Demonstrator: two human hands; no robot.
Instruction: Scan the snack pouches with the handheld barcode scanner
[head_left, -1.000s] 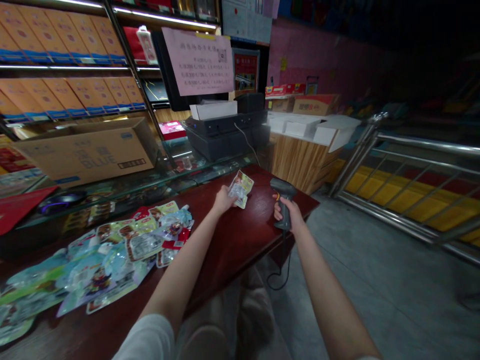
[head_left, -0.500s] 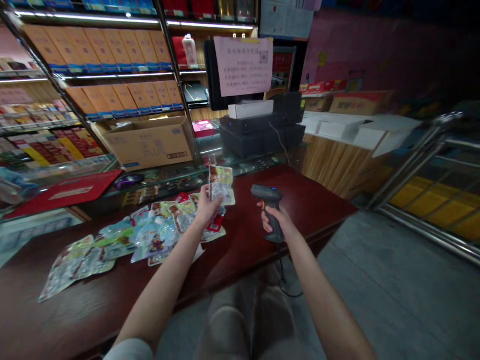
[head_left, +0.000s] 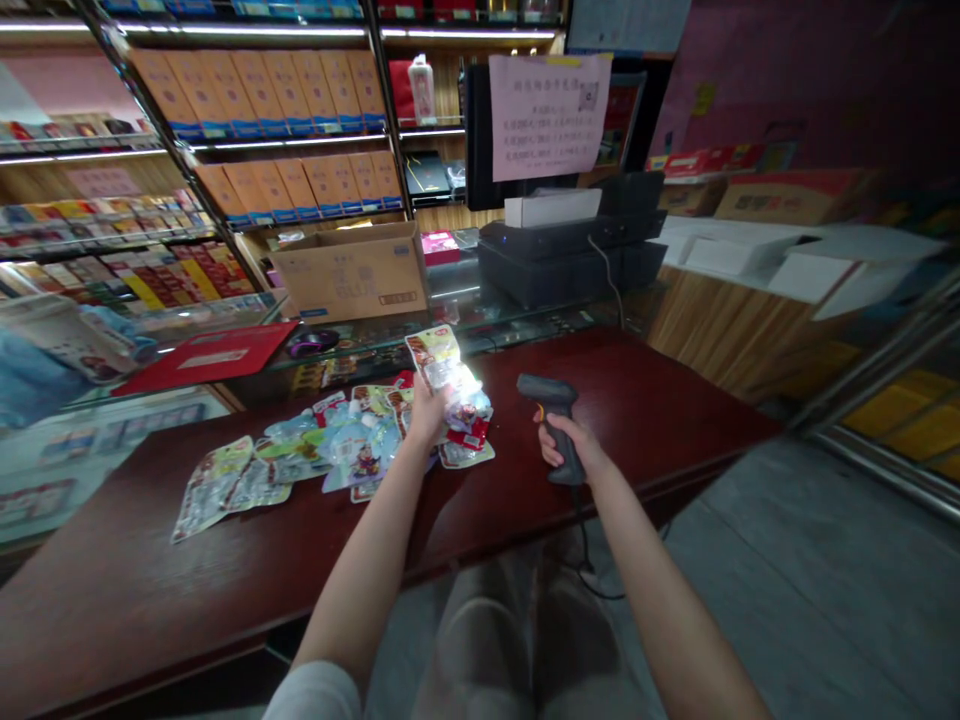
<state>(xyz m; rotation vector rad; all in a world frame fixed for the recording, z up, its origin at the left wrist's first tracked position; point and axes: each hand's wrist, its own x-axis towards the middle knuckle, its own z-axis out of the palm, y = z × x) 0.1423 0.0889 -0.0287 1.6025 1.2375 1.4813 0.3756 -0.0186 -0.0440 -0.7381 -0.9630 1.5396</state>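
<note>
My left hand (head_left: pixel 429 410) is closed on a snack packet (head_left: pixel 433 352), raised at the right end of a heap. A bright glare lies on the packet's lower right part. Wrapped round the handle of a dark barcode scanner (head_left: pixel 561 430), my right hand (head_left: pixel 574 448) has a finger by its yellow trigger. The scanner's head points left toward the packet, with a gap between them. Several more packets (head_left: pixel 352 450), silvery, green and pale blue, lie overlapped on the dark red table (head_left: pixel 637 400) beneath and left of my left hand.
A cardboard box (head_left: pixel 352 275), a black mouse (head_left: pixel 313 343) and a red folder (head_left: pixel 214 355) sit on the glass counter behind. The monitor (head_left: pixel 480 140) carries a pink paper sign. From the scanner a cable (head_left: pixel 585 550) hangs past the table's front edge.
The view has turned left, so the scene sits further right. In my left hand the packet has tilted, and a bright glare now shows on it. My right hand still holds the scanner.
</note>
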